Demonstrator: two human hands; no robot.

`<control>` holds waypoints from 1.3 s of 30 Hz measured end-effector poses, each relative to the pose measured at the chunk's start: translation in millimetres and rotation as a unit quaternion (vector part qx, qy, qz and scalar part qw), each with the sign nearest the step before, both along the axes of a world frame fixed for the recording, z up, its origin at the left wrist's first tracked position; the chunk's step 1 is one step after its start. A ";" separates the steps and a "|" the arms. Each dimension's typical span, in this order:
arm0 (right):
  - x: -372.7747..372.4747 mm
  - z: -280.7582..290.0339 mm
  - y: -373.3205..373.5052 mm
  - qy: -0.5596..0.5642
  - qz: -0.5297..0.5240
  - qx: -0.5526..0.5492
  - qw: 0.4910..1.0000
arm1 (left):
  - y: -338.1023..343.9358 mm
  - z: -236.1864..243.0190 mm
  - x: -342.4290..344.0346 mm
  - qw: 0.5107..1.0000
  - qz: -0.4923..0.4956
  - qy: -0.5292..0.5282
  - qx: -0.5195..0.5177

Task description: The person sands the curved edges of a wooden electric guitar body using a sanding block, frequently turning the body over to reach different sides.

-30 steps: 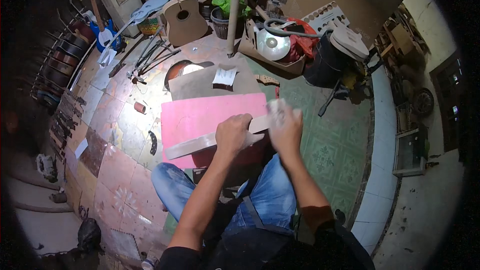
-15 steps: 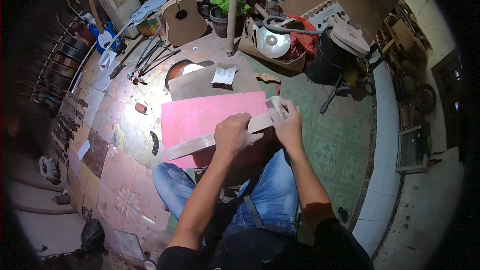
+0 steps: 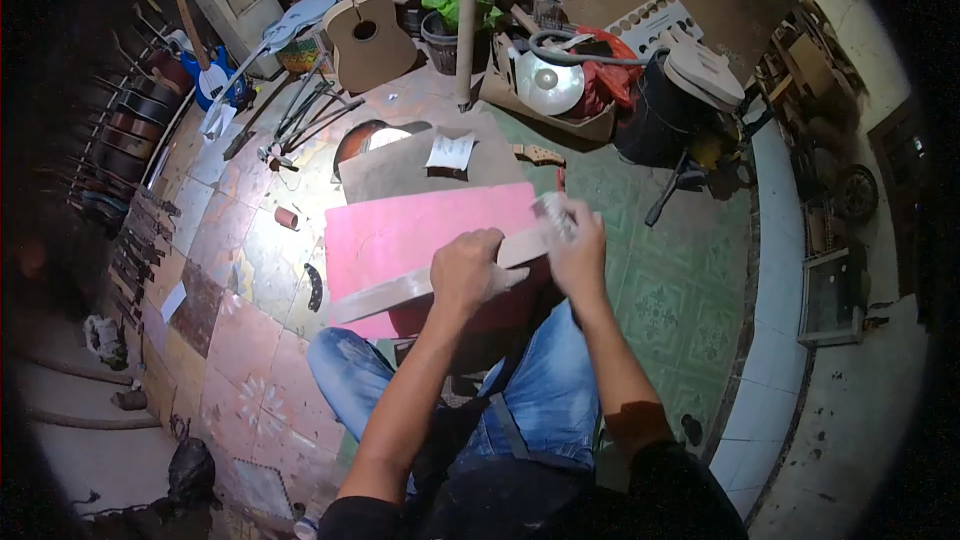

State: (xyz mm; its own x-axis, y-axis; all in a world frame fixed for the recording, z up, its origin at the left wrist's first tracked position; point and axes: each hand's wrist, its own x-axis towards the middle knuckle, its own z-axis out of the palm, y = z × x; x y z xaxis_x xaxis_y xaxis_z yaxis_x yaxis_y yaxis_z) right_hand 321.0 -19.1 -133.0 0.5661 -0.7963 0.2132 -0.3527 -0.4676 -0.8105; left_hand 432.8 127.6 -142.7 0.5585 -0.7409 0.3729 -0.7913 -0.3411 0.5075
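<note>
A long, narrow pale wooden piece (image 3: 385,297) lies slanted across a pink board (image 3: 430,225) in front of my knees. My left hand (image 3: 463,272) is closed over its middle, the thumb stretched along it to the right. At its right end, my right hand (image 3: 580,252) is closed around a whitish, notched-looking thing (image 3: 553,212). Motion smears that hand and the thing, so I cannot tell its kind or whether it is part of the wooden piece. Pale dust coats my fingers.
Beyond the pink board lies a brown sheet (image 3: 400,175) with a white paper (image 3: 451,151). A guitar headstock (image 3: 538,154) is beside it. Farther off stand a pole (image 3: 466,40), an acoustic guitar body (image 3: 368,40), a cardboard box (image 3: 590,125) and a black bucket (image 3: 650,115). Guitars line the left.
My right hand and the whitish thing in it have shifted slightly and are now more blurred. My left hand stays on the wooden piece. The whole view has shifted a little.
</note>
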 end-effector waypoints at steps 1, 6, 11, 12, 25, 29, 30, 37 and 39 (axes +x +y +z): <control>1.3 4.7 -0.6 -0.049 0.004 0.038 0.998 | 1.0 -1.3 -1.0 1.000 0.001 0.009 -0.008; -4.8 12.1 50.7 0.027 0.064 -0.235 0.970 | 13.0 -11.9 11.2 0.998 0.027 0.046 0.022; 2.4 6.7 22.4 -0.104 0.040 0.096 0.989 | 12.8 5.9 14.1 0.998 0.021 0.033 0.051; -0.6 10.2 34.3 -0.050 0.059 -0.091 0.993 | 15.8 5.0 15.7 0.996 0.030 0.043 0.067; -16.9 -111.6 -54.4 -0.221 -0.043 0.532 0.816 | 4.5 14.9 17.5 0.997 0.047 0.027 0.053; -49.8 -56.7 -29.8 -0.270 0.179 0.562 0.762 | 6.6 10.9 21.9 0.998 0.038 0.037 0.035; -57.9 -53.3 -34.1 -0.192 0.246 0.521 0.794 | 6.6 10.8 22.9 0.998 0.032 0.044 0.022; -40.1 -65.6 -46.3 -0.049 0.348 0.326 0.878 | 3.2 13.8 23.3 0.997 0.023 0.054 0.055; -35.8 -35.0 -33.8 -0.026 0.352 0.312 0.882 | 8.0 9.4 27.1 0.998 0.016 0.040 0.047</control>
State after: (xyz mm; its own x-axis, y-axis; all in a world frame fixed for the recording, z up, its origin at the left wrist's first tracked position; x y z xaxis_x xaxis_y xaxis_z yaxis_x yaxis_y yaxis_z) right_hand 285.2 -52.9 -168.0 0.9697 -0.2222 -0.1020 -0.1076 -0.0131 -0.9941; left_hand 459.9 135.6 -133.2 0.6074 -0.7522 0.2553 -0.7374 -0.4145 0.5333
